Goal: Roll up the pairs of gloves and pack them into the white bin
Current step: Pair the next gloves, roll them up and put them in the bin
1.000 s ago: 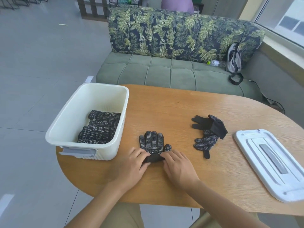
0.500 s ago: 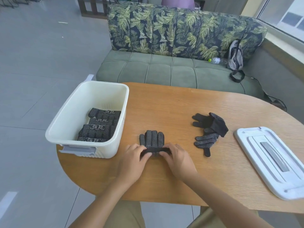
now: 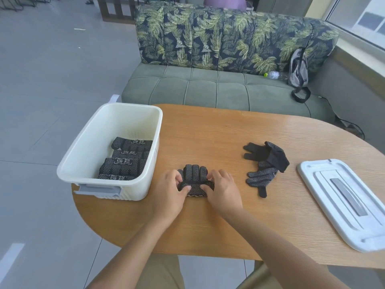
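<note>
A black dotted pair of gloves (image 3: 194, 174) lies on the wooden table (image 3: 229, 132), its cuff end rolled up toward the fingers. My left hand (image 3: 168, 190) grips the roll's left end and my right hand (image 3: 221, 188) grips its right end. The white bin (image 3: 87, 147) stands at the table's left end and holds several rolled glove pairs (image 3: 125, 161). A second loose pair of gloves (image 3: 265, 163) lies crumpled to the right of my hands.
The bin's white lid (image 3: 343, 201) lies at the table's right edge. Behind the table stands a green sofa (image 3: 208, 86) with a leaf-print back, a grey bag (image 3: 298, 67) and a water bottle (image 3: 275, 75) on it.
The glove pair lay flat with my hands on its cuff. Since then both hands have rolled the cuff end forward, and the roll has grown thicker toward the fingers.
</note>
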A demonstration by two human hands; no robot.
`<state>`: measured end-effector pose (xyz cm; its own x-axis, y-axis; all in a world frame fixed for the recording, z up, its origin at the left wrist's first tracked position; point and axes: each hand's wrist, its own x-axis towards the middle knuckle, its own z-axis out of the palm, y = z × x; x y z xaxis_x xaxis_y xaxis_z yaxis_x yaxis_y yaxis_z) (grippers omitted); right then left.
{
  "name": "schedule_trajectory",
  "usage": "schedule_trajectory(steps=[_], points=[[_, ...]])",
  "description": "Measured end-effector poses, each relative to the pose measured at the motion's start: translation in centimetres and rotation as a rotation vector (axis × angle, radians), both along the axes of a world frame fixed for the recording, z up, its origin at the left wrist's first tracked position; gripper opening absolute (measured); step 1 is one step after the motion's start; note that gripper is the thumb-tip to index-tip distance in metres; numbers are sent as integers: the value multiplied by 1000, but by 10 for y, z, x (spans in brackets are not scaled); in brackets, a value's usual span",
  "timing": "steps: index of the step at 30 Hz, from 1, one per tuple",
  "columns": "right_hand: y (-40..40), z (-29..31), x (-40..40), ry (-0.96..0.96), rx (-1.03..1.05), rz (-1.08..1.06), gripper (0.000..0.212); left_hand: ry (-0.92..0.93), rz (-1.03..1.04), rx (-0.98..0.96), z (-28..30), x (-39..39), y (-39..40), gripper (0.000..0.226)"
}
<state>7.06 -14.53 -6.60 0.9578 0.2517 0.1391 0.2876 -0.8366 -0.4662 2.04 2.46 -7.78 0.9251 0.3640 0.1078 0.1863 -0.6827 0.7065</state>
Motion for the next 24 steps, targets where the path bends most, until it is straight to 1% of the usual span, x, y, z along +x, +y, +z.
schedule_trajectory(steps=[3,4,5,7,9,13,16,21,24], points=[[-7,-11,-3,-297,-157,215,17,-71,-133,140,-3,-2,0,19],[-10,-15,-7,-367,-205,299,19,-87,-170,187,-4,-3,0,17],[-13,-17,-11,-394,-233,364,24,-100,-196,230,-4,-3,0,14],[-18,-18,-17,-389,-251,409,34,-114,-219,294,-5,-4,1,11],[-21,-20,-17,-376,-254,406,37,-119,-235,333,-8,-5,3,15],[-21,-24,-10,-427,-295,440,29,-137,-318,423,-13,-11,10,34],[-21,-26,-10,-451,-287,452,25,-146,-343,479,-15,-18,12,43],[-27,-26,-20,-436,-259,447,26,-154,-373,536,-16,-29,11,46],[-31,-23,-28,-423,-236,453,22,-154,-397,547,-18,-36,11,44]])
